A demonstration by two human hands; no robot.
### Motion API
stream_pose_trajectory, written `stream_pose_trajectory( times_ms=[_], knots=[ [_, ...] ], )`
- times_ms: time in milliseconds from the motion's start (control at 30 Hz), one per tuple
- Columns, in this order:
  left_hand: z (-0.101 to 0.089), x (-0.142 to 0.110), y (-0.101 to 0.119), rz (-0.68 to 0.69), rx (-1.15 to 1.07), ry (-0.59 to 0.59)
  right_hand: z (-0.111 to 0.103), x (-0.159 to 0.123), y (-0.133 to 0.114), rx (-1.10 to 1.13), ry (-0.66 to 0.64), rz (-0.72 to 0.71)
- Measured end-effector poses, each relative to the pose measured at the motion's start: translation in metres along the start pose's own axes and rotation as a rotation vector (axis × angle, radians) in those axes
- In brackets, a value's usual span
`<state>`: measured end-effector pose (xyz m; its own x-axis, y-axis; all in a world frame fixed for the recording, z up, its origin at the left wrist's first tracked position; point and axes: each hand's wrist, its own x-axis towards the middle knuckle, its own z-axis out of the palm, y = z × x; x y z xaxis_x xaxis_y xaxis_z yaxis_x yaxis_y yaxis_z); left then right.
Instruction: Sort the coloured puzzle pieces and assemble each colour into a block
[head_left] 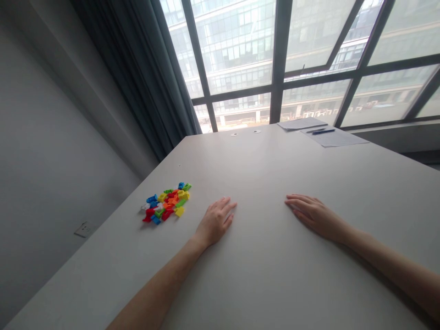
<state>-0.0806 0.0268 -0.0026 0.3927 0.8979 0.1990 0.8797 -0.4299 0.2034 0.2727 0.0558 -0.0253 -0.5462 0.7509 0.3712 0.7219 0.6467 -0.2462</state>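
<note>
My left hand (216,221) rests palm down on the white table (254,275), its fingers stretched out and slightly apart. Left of it, and not touching it, lies a loose pile of small plastic building blocks (170,201) in red, orange, yellow, green, blue and white. The blocks' exact shapes are too small to make out. Farther right, my right hand (311,213) also lies flat on the tabletop with its fingers extended toward the left. Neither hand holds anything, and a wide stretch of tabletop separates them.
Paper sheets (340,138) lie at the far right of the table, with a dark pen (323,131) on them. Two small round fittings, one a cable cover (257,131), sit near the far edge. A dark curtain (137,68) and a window stand beyond; a wall socket (83,229) is at left.
</note>
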Motion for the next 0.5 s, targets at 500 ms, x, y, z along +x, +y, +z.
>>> stream_pose_trajectory(
  times_ms=[500],
  knots=[
    [-0.0001,0.0000,-0.0001,0.002,0.001,0.007,-0.0004,0.0001,-0.0014,-0.006,0.006,0.002]
  ],
)
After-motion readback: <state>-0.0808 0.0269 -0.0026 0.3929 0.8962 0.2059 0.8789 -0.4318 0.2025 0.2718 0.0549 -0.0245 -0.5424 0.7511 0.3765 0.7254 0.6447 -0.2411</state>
